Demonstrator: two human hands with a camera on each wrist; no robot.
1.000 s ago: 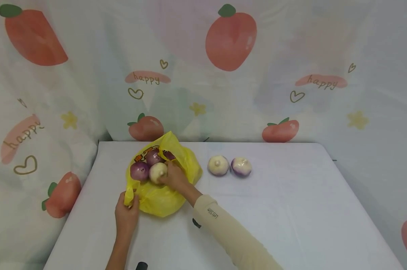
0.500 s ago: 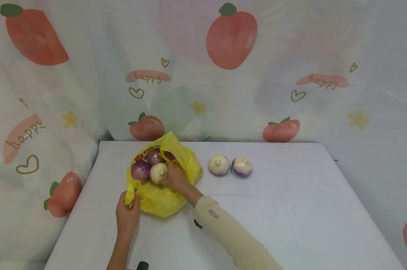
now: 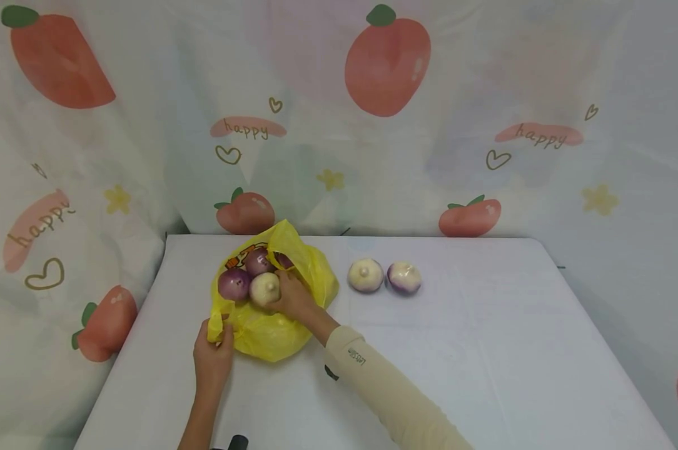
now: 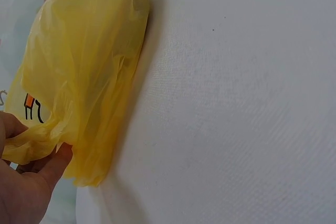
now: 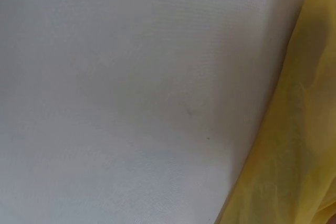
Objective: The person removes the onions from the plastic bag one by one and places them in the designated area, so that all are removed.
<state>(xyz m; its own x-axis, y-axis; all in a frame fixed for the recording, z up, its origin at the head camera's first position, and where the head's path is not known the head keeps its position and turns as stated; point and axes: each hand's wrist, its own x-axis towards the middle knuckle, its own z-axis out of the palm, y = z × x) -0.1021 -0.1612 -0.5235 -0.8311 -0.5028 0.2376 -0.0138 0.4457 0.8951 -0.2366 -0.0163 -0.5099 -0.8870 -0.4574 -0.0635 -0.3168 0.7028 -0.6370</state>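
A yellow plastic bag [image 3: 268, 340] lies on its side at the table's left, its mouth toward the left. Inside show two purple onions, one at the front left [image 3: 234, 285] and one behind it [image 3: 258, 262], plus a pale onion [image 3: 264, 289] and part of another purple one [image 3: 283, 260]. My left hand [image 3: 212, 359] pinches the bag's rim; in the left wrist view its thumb and fingers grip the bunched plastic. Reaching into the bag, my right hand [image 3: 295, 299] holds the pale onion from its right side, some fingers hidden. The right wrist view shows only bag and table.
Right of the bag, two more onions stand side by side: a pale one [image 3: 365, 275] and a purple-and-white one [image 3: 403, 277]. The white table [image 3: 485, 350] meets a fruit-printed curtain [image 3: 395, 156] at the back. A small black object [image 3: 238, 442] shows at the bottom edge.
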